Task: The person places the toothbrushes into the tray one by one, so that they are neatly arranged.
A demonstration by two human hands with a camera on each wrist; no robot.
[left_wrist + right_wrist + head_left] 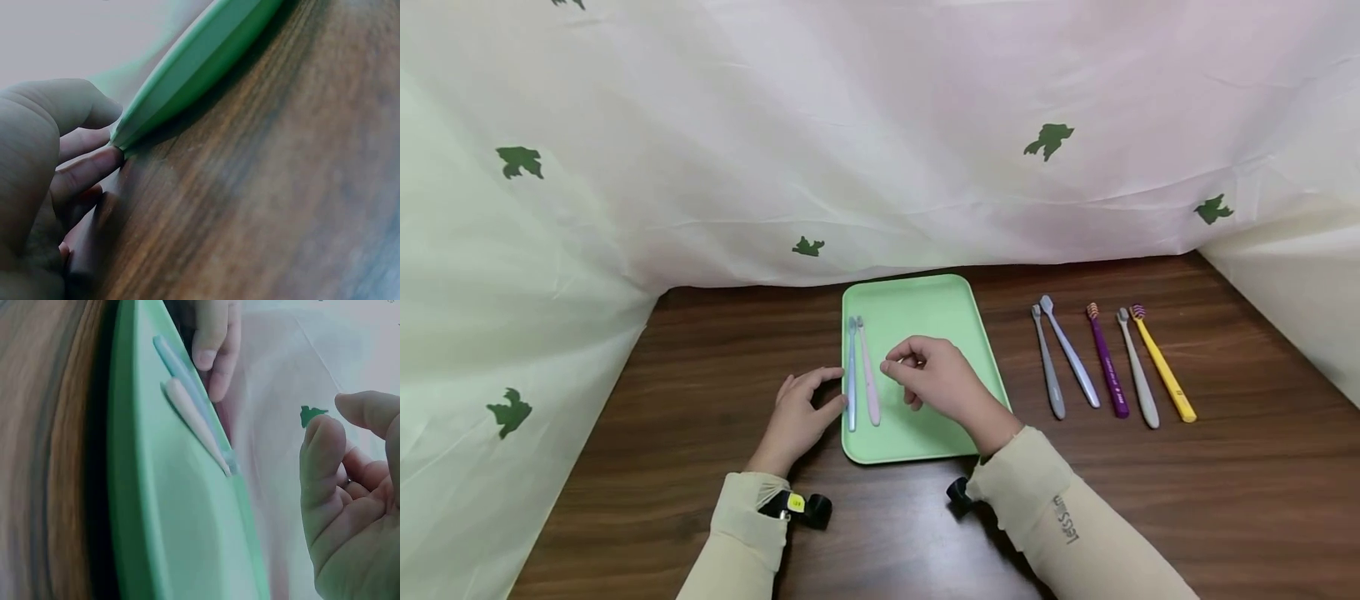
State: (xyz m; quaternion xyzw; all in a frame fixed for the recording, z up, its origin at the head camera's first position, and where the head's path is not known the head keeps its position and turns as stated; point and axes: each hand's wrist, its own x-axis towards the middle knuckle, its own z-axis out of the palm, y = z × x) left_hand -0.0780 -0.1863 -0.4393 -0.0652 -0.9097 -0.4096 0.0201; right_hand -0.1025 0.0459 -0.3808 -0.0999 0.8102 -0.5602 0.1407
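Observation:
A light green tray [925, 312] lies on the table with a blue toothbrush [852, 375] and a pink toothbrush [868, 375] side by side along its left edge. My left hand [797, 421] is at that edge, its thumb and fingertips touching the rim. The left wrist view shows the thumb [94, 109] right at the tray's rim. Over the middle of the tray, to the right of the pink toothbrush, my right hand [936, 375] hovers with bent fingers and nothing in it. A gap shows between its thumb and index finger in the right wrist view.
Right of the tray lie several toothbrushes: a dark grey one [1049, 367], a light blue one [1072, 357], a purple one [1107, 362], a light grey one [1139, 371] and a yellow one [1165, 367]. A white cloth [880, 150] with green leaf shapes borders the wooden table [737, 333].

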